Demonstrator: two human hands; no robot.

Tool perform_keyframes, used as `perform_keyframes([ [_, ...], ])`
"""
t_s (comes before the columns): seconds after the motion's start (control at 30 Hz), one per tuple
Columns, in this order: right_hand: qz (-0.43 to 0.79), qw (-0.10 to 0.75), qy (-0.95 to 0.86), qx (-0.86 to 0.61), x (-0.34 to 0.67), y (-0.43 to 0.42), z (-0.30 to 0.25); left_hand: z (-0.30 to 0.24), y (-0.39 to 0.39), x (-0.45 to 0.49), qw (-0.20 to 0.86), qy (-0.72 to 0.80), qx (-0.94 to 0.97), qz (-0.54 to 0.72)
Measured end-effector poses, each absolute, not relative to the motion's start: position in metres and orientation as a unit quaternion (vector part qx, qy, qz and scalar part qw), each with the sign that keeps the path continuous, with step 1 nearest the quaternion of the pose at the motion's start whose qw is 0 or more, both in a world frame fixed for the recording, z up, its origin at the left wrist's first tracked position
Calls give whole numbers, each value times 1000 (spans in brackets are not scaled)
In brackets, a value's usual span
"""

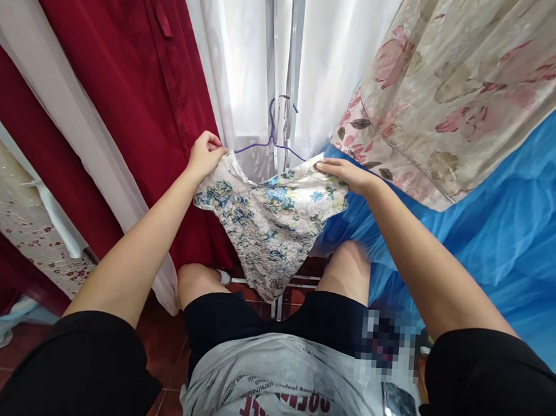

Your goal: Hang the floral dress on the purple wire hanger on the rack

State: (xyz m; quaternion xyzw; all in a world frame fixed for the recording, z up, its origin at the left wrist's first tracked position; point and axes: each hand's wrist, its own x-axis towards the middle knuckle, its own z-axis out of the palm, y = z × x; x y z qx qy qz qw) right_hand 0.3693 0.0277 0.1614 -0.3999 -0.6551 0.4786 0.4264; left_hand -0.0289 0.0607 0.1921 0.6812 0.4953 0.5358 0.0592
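Observation:
A white blouse (pixel 274 226) with a blue, green and yellow floral print hangs in front of me on a purple hanger (pixel 272 132). My left hand (pixel 207 156) pinches the blouse's left shoulder edge, beside the hanger's arm. At the other shoulder my right hand (pixel 341 172) has its fingers closed on the fabric; the thumb is hidden behind it. The V-shaped neckline sags between both hands, and the body of the blouse narrows downward in folds. The hanger's hook stands upright near a vertical metal pole (pixel 291 58).
Long dark red fabric (pixel 126 67) and white fabric (pixel 344 55) hang at the left and behind. A cream garment with pink flowers (pixel 434 111) hangs at the right, above blue tulle (pixel 508 216). A metal base bar (pixel 297 281) crosses low over the red tiled floor (pixel 165 352).

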Motion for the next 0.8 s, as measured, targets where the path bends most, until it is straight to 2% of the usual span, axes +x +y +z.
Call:
perform_keyframes([
  [0.13,458,517,-612,-385,385,6,127,189,27,-21,1,469,714,520],
  [0.23,455,611,-542,-356,382,-4,123,192,-1,-11,-45,452,757,469],
  [0.37,439,685,-488,-315,360,2,162,209,-11,-7,-85,508,746,421],
  [0.47,417,702,-500,-289,333,-5,196,217,2,-16,-118,565,702,416],
  [0.53,407,674,-557,-266,312,-29,209,212,12,-25,-112,579,675,443],
  [0.6,389,608,-656,-221,293,-69,212,198,20,-32,-43,568,641,514],
  [0.7,374,358,-852,-80,273,-129,205,171,22,-34,137,481,550,668],
  [0.77,333,272,-902,-39,268,-148,196,160,15,-27,258,392,498,730],
  [0.8,297,264,-917,-46,267,-150,190,157,9,-21,314,350,483,739],
])
